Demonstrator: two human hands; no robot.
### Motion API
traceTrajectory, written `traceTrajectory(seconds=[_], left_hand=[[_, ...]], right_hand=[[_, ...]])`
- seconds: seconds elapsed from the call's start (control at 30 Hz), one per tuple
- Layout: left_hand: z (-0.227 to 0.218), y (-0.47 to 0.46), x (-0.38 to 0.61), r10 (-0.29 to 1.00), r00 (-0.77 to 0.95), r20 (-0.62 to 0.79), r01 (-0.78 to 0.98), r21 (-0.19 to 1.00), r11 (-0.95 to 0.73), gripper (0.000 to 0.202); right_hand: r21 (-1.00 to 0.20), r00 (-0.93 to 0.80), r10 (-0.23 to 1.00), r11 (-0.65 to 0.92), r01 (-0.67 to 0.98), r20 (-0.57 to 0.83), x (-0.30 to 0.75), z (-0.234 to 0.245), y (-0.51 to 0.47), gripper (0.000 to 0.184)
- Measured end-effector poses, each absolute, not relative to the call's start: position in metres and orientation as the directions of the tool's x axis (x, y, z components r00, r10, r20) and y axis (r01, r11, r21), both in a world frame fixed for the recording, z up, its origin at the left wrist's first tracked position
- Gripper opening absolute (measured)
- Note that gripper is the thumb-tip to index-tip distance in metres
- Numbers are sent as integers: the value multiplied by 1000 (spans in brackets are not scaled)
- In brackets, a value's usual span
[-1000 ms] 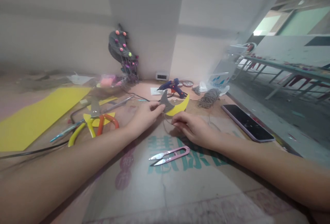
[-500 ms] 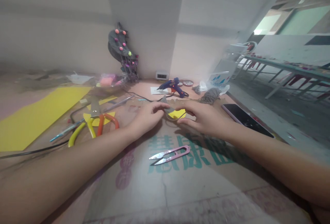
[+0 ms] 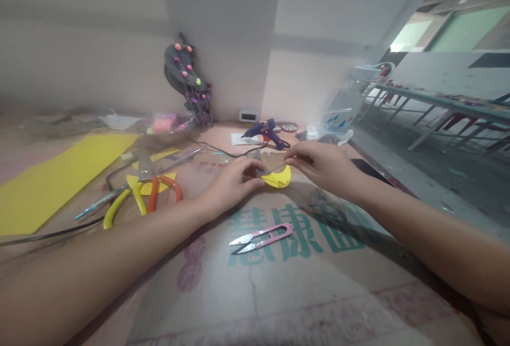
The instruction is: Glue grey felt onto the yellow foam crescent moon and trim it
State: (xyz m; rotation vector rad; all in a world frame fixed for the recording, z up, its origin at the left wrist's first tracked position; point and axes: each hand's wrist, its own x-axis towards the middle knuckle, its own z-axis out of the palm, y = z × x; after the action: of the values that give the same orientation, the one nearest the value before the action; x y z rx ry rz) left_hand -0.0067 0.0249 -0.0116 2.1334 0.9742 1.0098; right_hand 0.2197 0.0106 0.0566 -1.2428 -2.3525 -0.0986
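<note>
My left hand pinches the grey-and-yellow foam crescent at its left end, just above the cardboard sheet. My right hand is closed in a pinch at the crescent's upper right, apparently on a thin string that runs between the two hands. Pink thread snips lie on the cardboard in front of both hands.
Orange-and-yellow scissors and yellow foam sheets lie at the left. A blue glue gun sits behind the hands. A grey beaded hanging piece leans in the corner. A dark phone is partly hidden by my right wrist.
My right hand rose from the table and moved back to the crescent's upper right. The crescent was lowered and turned between the hands. The left hand stayed in place.
</note>
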Motion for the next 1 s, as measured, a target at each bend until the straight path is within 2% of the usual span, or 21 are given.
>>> traceTrajectory(seconds=[0.1, 0.27, 0.37, 0.5, 0.7, 0.77, 0.9, 1.0], left_hand=[[-7, 22, -7, 799, 446, 404, 376, 725, -576, 21], [1, 18, -7, 799, 434, 417, 392, 711, -584, 17], [2, 17, -6, 797, 434, 420, 389, 711, -586, 16], [2, 16, -6, 804, 420, 422, 381, 722, -578, 15], [2, 16, -8, 769, 444, 459, 384, 679, -626, 9], [1, 17, -8, 745, 464, 480, 379, 653, -656, 8], [-1, 18, -9, 719, 488, 495, 369, 629, -684, 13], [-2, 18, -9, 738, 491, 463, 349, 671, -654, 24]], right_hand=[[-243, -494, 775, 606, 758, 393, 226, 60, 18, 18], [-442, -512, 837, 540, 717, 192, 238, 63, 31, 25], [-440, -539, 837, 521, 731, 93, 245, 60, 39, 25], [-442, -541, 840, 501, 744, 40, 252, 52, 48, 26], [-511, -523, 851, 468, 721, 42, 250, 47, 49, 31], [-549, -528, 848, 461, 697, 43, 251, 47, 49, 38], [-616, -619, 783, 460, 640, -58, 254, 46, 52, 46], [-635, -591, 798, 398, 662, -115, 254, 44, 53, 44]])
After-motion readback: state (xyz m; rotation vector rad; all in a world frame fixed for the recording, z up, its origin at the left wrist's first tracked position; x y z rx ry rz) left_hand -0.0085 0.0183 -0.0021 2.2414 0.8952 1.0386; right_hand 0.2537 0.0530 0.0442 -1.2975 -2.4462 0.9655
